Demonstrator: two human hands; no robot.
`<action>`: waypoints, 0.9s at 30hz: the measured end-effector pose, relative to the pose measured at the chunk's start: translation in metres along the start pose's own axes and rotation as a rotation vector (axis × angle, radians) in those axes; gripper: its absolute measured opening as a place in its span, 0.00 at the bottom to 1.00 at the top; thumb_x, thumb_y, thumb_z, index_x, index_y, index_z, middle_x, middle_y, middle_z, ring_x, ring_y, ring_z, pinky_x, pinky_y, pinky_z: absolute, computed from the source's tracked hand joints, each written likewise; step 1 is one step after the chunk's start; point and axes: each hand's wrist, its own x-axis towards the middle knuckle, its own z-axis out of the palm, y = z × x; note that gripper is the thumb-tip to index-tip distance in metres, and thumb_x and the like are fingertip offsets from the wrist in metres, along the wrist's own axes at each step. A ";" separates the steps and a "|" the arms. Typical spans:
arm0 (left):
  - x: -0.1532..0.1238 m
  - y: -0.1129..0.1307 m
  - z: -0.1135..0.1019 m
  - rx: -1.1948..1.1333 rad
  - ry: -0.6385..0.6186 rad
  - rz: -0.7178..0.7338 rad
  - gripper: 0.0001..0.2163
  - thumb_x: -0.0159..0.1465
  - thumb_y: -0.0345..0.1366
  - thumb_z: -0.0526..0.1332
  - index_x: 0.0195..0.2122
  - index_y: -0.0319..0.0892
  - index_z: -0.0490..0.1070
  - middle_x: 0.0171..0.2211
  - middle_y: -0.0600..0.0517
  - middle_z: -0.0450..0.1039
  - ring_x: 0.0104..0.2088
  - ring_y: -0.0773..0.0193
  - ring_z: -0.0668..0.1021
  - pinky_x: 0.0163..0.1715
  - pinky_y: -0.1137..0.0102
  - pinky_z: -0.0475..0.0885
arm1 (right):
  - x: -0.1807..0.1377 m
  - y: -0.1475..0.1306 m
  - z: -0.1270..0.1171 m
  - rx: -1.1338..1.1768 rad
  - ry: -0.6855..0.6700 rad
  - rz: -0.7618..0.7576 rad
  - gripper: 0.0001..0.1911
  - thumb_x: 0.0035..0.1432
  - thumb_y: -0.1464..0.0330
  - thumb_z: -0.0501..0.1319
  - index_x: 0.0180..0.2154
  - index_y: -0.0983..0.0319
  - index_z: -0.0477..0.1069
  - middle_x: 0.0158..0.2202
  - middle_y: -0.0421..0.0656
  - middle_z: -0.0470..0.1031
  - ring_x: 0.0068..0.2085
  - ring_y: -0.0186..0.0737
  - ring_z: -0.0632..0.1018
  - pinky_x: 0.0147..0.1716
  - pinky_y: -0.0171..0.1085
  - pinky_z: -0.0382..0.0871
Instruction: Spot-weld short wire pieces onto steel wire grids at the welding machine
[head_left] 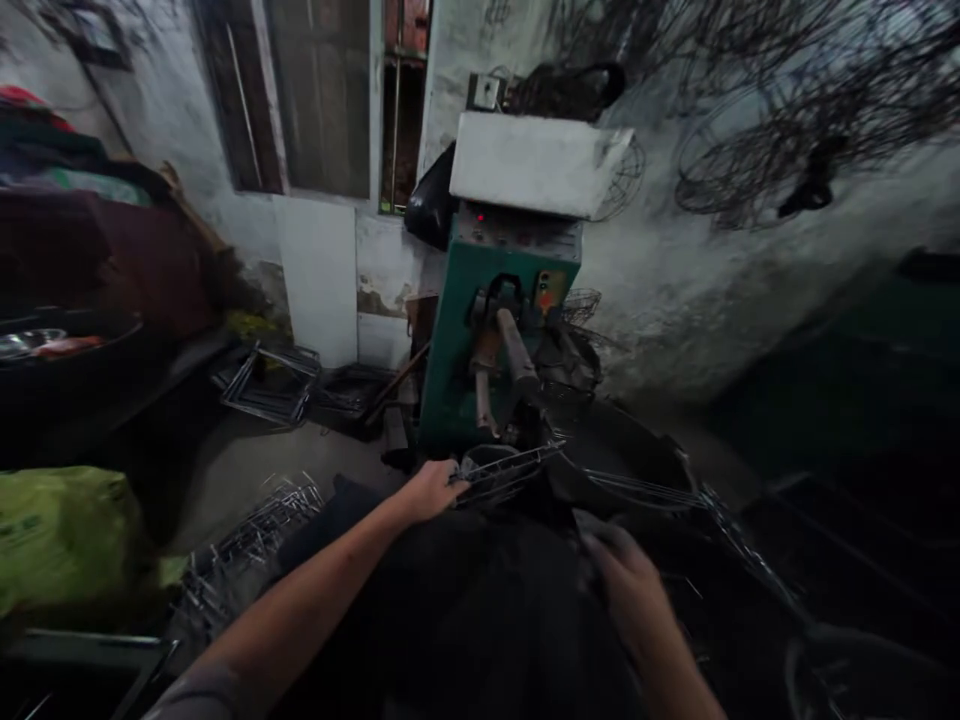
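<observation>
My left hand (433,490) grips the near edge of a small wire rack (506,468) held in front of the green welding machine (495,340), just below its two copper arms (504,360). My right hand (626,580) hovers lower and to the right over my dark lap, its fingers curled near a wire frame (645,492); the picture is too dark and blurred to tell whether it holds anything.
A pile of bare wire pieces (247,545) lies on the floor at left, with finished wire racks (274,385) by the wall. A green sack (64,535) sits at far left. Wire fan guards (757,160) hang on the right wall.
</observation>
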 end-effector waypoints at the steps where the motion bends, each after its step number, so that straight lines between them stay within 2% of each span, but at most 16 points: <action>1: 0.001 0.005 0.000 -0.003 -0.006 0.001 0.09 0.60 0.38 0.55 0.27 0.39 0.67 0.25 0.52 0.70 0.31 0.63 0.73 0.29 0.72 0.63 | 0.013 0.002 0.023 0.038 -0.095 0.041 0.22 0.39 0.54 0.68 0.32 0.61 0.66 0.19 0.38 0.70 0.16 0.33 0.67 0.14 0.34 0.64; 3: 0.005 0.012 0.002 -0.011 -0.016 0.004 0.09 0.60 0.38 0.55 0.28 0.39 0.67 0.25 0.52 0.71 0.30 0.63 0.74 0.29 0.72 0.63 | 0.035 0.007 0.068 0.073 -0.156 0.038 0.23 0.39 0.54 0.65 0.33 0.60 0.63 0.19 0.36 0.70 0.15 0.33 0.66 0.11 0.34 0.62; 5: 0.011 0.014 0.004 -0.005 -0.018 0.017 0.09 0.60 0.38 0.55 0.29 0.39 0.68 0.26 0.52 0.71 0.31 0.63 0.74 0.29 0.72 0.63 | 0.049 0.013 0.103 0.089 -0.153 0.019 0.21 0.41 0.55 0.64 0.33 0.59 0.60 0.19 0.35 0.69 0.14 0.32 0.65 0.10 0.33 0.61; 8: 0.023 0.012 0.009 0.012 -0.020 0.062 0.08 0.60 0.38 0.55 0.29 0.39 0.69 0.28 0.51 0.72 0.31 0.63 0.73 0.29 0.72 0.64 | 0.062 0.027 0.127 0.103 -0.099 -0.023 0.18 0.44 0.57 0.62 0.32 0.59 0.59 0.20 0.34 0.68 0.13 0.31 0.64 0.10 0.32 0.59; 11: 0.032 0.010 0.012 0.007 -0.049 0.073 0.09 0.60 0.39 0.56 0.29 0.39 0.69 0.28 0.52 0.72 0.31 0.64 0.73 0.30 0.73 0.64 | 0.070 0.040 0.130 0.137 -0.073 -0.064 0.15 0.47 0.59 0.61 0.31 0.58 0.59 0.18 0.33 0.65 0.15 0.32 0.65 0.12 0.32 0.59; 17: 0.044 0.011 0.015 0.003 -0.075 0.037 0.10 0.60 0.40 0.55 0.27 0.39 0.69 0.26 0.53 0.71 0.28 0.66 0.71 0.30 0.74 0.65 | 0.081 0.051 0.127 0.241 -0.141 -0.064 0.15 0.47 0.59 0.62 0.30 0.59 0.60 0.19 0.33 0.64 0.19 0.32 0.64 0.19 0.32 0.60; 22: 0.054 0.008 0.021 0.046 -0.038 0.019 0.08 0.58 0.36 0.56 0.29 0.39 0.70 0.26 0.53 0.72 0.29 0.66 0.72 0.31 0.74 0.65 | 0.088 0.055 0.127 0.265 -0.125 -0.093 0.14 0.46 0.60 0.63 0.29 0.60 0.60 0.21 0.33 0.63 0.22 0.31 0.64 0.23 0.33 0.60; 27: 0.065 0.006 0.022 0.055 -0.025 0.021 0.06 0.57 0.34 0.56 0.28 0.39 0.70 0.26 0.52 0.72 0.30 0.64 0.73 0.31 0.73 0.65 | 0.097 0.052 0.130 0.272 -0.116 -0.098 0.13 0.47 0.61 0.62 0.28 0.59 0.59 0.21 0.33 0.60 0.23 0.31 0.63 0.23 0.33 0.59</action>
